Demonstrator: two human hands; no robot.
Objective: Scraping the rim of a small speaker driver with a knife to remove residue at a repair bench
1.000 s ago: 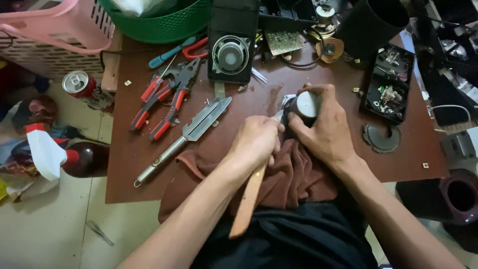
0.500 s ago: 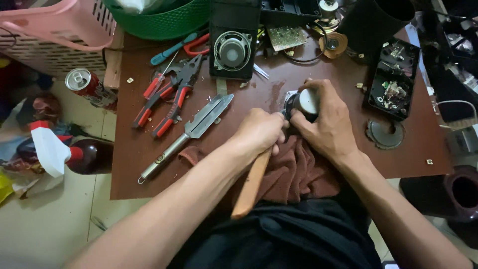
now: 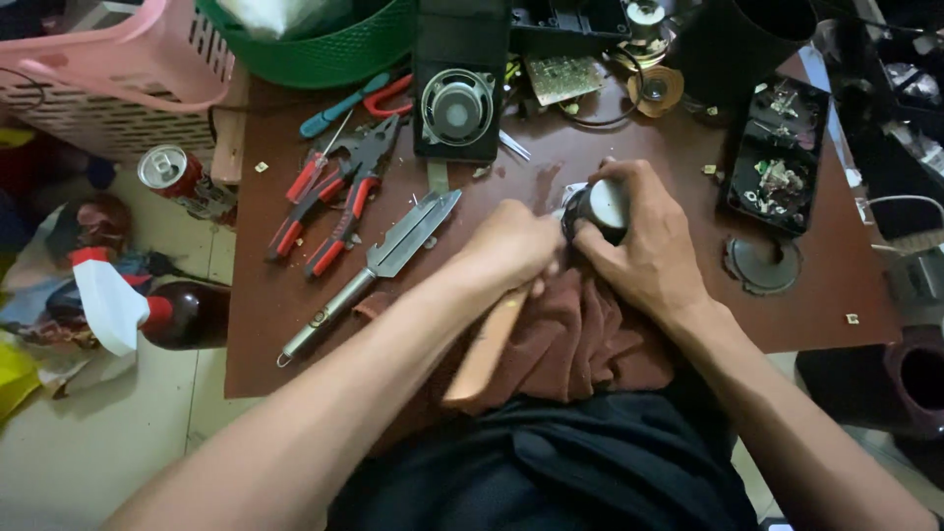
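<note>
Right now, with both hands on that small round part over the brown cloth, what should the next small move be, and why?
Probably a gentle pry. The left hand grips a wooden-handled tool whose tip points at the round part, though the tip itself is hidden. The right hand clamps that part over the brown cloth, so it looks braced for leverage.

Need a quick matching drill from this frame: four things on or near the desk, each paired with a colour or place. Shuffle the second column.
1. pliers
2. basket
3. drinks can
4. wooden-handled tool

a. pink
b. gripped in the left hand
c. red handles
d. off the table's left edge

Pairs: 1-c, 2-a, 3-d, 4-b
</note>
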